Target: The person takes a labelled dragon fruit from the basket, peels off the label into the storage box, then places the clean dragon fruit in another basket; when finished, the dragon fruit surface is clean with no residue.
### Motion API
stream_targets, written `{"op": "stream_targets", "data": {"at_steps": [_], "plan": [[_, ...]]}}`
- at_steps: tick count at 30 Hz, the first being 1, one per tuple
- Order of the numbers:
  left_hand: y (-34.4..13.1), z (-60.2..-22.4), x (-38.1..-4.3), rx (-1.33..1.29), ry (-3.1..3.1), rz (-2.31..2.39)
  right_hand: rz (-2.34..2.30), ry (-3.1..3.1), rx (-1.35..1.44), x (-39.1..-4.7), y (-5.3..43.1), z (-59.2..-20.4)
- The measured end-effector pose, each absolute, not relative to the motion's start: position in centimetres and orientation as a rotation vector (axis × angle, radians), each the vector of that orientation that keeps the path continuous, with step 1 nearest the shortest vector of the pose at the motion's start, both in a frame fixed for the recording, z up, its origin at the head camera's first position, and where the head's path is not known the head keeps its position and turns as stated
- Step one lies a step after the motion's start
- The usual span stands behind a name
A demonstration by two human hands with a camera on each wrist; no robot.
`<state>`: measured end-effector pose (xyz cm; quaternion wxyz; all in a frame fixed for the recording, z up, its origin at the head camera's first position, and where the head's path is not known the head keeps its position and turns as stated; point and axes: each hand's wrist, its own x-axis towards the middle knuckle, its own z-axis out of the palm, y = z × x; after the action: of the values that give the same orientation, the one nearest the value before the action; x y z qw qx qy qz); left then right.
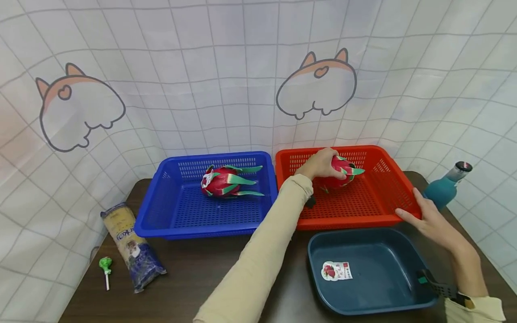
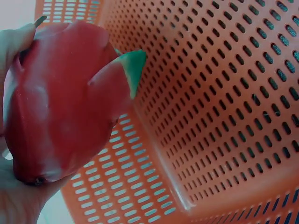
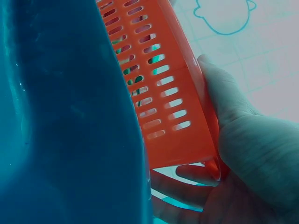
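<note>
My left hand (image 1: 321, 165) grips a red dragon fruit (image 1: 342, 168) with green-tipped leaves, inside the red basket (image 1: 355, 215). In the left wrist view the dragon fruit (image 2: 70, 102) hangs over the slotted red wall, the thumb at its top and fingers partly hidden behind it. At the basket's front right corner, my right hand (image 1: 436, 226) holds the rim. The right wrist view has the thumb on the outer edge and fingers (image 3: 182, 191) curled under the corner. A second dragon fruit (image 1: 222, 181) lies in the blue basket (image 1: 202, 231), leaves pointing right.
A dark blue tray (image 1: 375, 287) with a dragon fruit label (image 1: 336, 271) sits in front of the red basket. Behind my right hand stands a teal bottle (image 1: 442, 188). On the left lie a yellow and blue packet (image 1: 131, 244) and a green lollipop (image 1: 105, 264).
</note>
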<state>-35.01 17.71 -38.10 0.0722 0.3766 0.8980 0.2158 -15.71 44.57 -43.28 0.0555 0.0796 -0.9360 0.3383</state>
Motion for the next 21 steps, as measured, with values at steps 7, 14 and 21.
{"op": "stream_targets", "data": {"at_steps": [7, 14, 21], "plan": [[18.4, -38.5, -34.4, 1.121, 2.712, 0.531, 1.046, -2.892, 0.173, -15.6, 44.2, -42.8], [19.3, -39.9, -34.2, 1.098, 2.705, 0.450, 1.035, -2.870, 0.196, -15.6, 44.1, -42.9], [19.8, -39.7, -34.0, 0.998, 2.721, 0.384, 1.051, -2.829, 0.239, -15.7, 44.2, -42.6]]}}
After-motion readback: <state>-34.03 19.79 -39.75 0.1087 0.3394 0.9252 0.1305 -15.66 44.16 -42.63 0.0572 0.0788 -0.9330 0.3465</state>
